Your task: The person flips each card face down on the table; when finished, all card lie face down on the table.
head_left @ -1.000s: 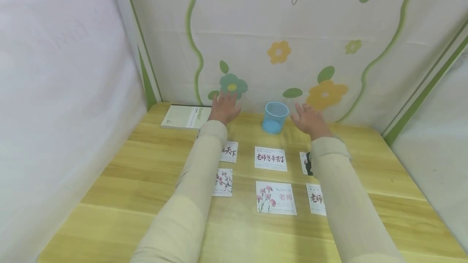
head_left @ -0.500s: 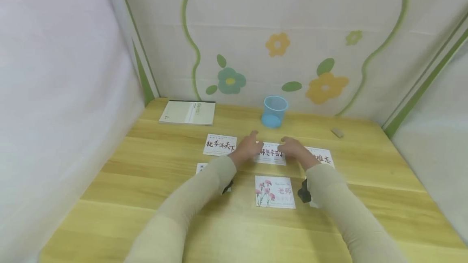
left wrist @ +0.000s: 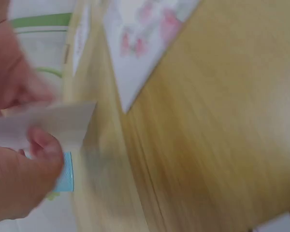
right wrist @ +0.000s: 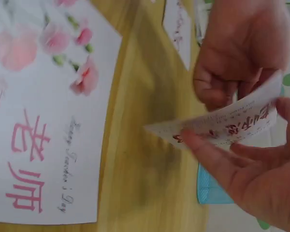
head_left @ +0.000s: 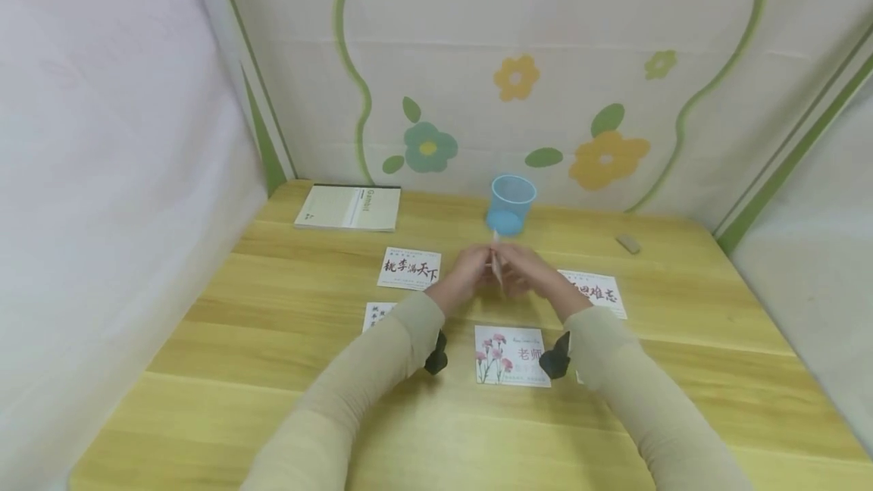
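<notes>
Both hands — left hand (head_left: pixel 466 273), right hand (head_left: pixel 528 273) — pinch one card (right wrist: pixel 222 124) in their fingers, lifted off the bench (head_left: pixel 273 370) near its far edge, just before the blue cup (head_left: pixel 510 204).

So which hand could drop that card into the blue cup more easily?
Probably the right hand. Both hands pinch the lifted card, but the blue cup stands just behind them, slightly to the right hand's side, while the left hand sits a little further over.
</notes>
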Motion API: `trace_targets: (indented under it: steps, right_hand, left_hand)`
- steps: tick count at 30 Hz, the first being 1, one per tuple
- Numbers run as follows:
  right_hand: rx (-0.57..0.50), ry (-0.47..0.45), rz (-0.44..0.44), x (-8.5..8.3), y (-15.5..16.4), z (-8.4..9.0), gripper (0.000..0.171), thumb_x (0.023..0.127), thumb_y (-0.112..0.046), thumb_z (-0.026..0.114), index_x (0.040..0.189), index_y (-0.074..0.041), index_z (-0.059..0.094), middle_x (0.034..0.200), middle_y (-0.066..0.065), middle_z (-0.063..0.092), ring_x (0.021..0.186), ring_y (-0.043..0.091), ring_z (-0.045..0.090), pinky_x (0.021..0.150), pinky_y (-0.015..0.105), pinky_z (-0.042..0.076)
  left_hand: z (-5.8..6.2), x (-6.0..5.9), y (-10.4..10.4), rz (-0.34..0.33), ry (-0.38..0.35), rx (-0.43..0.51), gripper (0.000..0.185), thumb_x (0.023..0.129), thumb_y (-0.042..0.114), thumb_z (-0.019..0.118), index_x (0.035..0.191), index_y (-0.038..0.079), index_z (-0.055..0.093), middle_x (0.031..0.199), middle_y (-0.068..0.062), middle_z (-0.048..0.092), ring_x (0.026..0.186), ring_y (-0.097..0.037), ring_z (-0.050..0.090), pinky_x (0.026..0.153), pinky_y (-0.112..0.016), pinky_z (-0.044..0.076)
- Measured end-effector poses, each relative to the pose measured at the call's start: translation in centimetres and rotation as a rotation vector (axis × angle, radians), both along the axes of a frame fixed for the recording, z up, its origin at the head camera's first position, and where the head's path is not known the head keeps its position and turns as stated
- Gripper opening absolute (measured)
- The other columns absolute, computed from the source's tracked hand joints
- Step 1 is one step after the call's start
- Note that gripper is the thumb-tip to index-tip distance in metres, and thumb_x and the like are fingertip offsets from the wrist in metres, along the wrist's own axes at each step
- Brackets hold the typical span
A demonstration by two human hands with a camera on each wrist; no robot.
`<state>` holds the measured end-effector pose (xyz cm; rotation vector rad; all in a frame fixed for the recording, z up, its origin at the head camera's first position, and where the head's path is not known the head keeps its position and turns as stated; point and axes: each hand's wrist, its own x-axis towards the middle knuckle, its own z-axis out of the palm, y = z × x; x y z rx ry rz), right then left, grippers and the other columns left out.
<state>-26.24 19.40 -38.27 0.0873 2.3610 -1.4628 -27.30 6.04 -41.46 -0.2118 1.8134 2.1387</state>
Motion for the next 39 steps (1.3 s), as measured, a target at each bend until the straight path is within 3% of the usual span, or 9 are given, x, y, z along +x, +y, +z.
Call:
trace_targets:
  steps: [4,8,11,17,21,25,33,37,39]
  right_hand:
    - [-0.167,0.134,-0.208,-0.3,0.8,0.9,0.048,0.087,-0.007,0.05,0.134,0.003,0.041,0.091,0.021,0.062,0.075,0.024,0.064,0.072,0.04,0.054]
    - [-0.083,0.215,-0.301,-0.3,2.5,0.7,0.051,0.079,0.005,0.05,0.13,0.002,0.046,0.076,0.011,0.061,0.063,0.016,0.061,0.064,0.033,0.055]
    - [0.046,0.243,-0.253,-0.2,3.9,-0.7,0.036,0.082,0.002,0.053,0.118,0.005,0.055,0.084,0.018,0.063,0.063,0.017,0.06,0.064,0.034,0.055]
    - [0.277,0.251,-0.107,-0.3,5.5,-4.1,0.019,0.086,-0.001,0.055,0.102,0.004,0.065,0.09,0.02,0.064,0.059,0.017,0.058,0.055,0.028,0.052]
    - [0.336,0.219,-0.044,-0.2,5.8,-5.5,0.02,0.085,-0.001,0.055,0.102,0.003,0.066,0.083,0.016,0.062,0.055,0.016,0.055,0.051,0.027,0.05]
    - [0.414,0.215,0.003,-0.2,5.9,-5.8,0.02,0.086,-0.004,0.056,0.102,0.0,0.067,0.085,0.013,0.061,0.06,0.017,0.053,0.056,0.028,0.048]
    - [0.483,0.272,-0.002,-0.4,5.2,-5.2,0.022,0.09,-0.012,0.054,0.104,0.0,0.066,0.109,0.019,0.061,0.091,0.029,0.055,0.081,0.042,0.046]
    - [0.413,0.353,-0.101,-1.0,3.1,-4.2,0.025,0.091,-0.016,0.053,0.105,0.001,0.064,0.105,0.019,0.062,0.089,0.029,0.056,0.077,0.041,0.048]
    - [0.347,0.348,-0.139,-1.4,1.1,-3.6,0.025,0.091,-0.017,0.053,0.106,0.0,0.063,0.1,0.018,0.062,0.082,0.028,0.058,0.069,0.037,0.05]
  left_hand:
    - [-0.7,0.1,-0.8,-0.092,0.012,-0.143,0.041,0.084,0.004,0.056,0.125,0.011,0.055,0.092,-0.008,0.057,0.067,-0.016,0.052,0.06,-0.027,0.047]
    - [-0.9,0.0,-1.9,-0.077,0.024,-0.216,0.043,0.081,0.0,0.059,0.123,0.007,0.057,0.1,-0.01,0.058,0.057,-0.012,0.047,0.063,-0.031,0.052]
    - [-1.0,-0.2,-2.4,-0.079,0.054,-0.298,0.033,0.081,-0.001,0.062,0.114,0.002,0.062,0.102,-0.011,0.06,0.06,-0.013,0.053,0.064,-0.03,0.054]
    - [-2.3,-0.7,-2.1,-0.161,0.212,-0.585,0.022,0.08,0.004,0.067,0.102,0.001,0.067,0.074,-0.008,0.063,0.055,-0.016,0.057,0.051,-0.023,0.05]
    - [-2.2,0.0,-1.9,-0.225,0.342,-0.775,0.019,0.079,0.008,0.069,0.097,0.001,0.067,0.085,-0.007,0.064,0.071,-0.019,0.06,0.065,-0.027,0.051]
    - [-2.0,0.3,-1.5,-0.261,0.386,-0.921,0.016,0.079,0.012,0.069,0.093,0.004,0.068,0.092,-0.005,0.063,0.085,-0.02,0.058,0.078,-0.03,0.048]
    - [-1.7,0.7,-1.7,-0.268,0.413,-0.936,0.019,0.082,0.019,0.069,0.093,0.005,0.068,0.094,-0.006,0.065,0.089,-0.022,0.059,0.08,-0.032,0.048]
    - [-0.9,0.0,-3.3,-0.2,0.41,-0.934,0.027,0.09,0.032,0.059,0.095,0.006,0.066,0.089,-0.005,0.064,0.081,-0.021,0.058,0.074,-0.035,0.047]
    - [-0.3,-0.8,-5.2,-0.167,0.418,-1.028,0.034,0.093,0.037,0.05,0.098,0.006,0.063,0.088,-0.006,0.062,0.08,-0.023,0.057,0.071,-0.037,0.046]
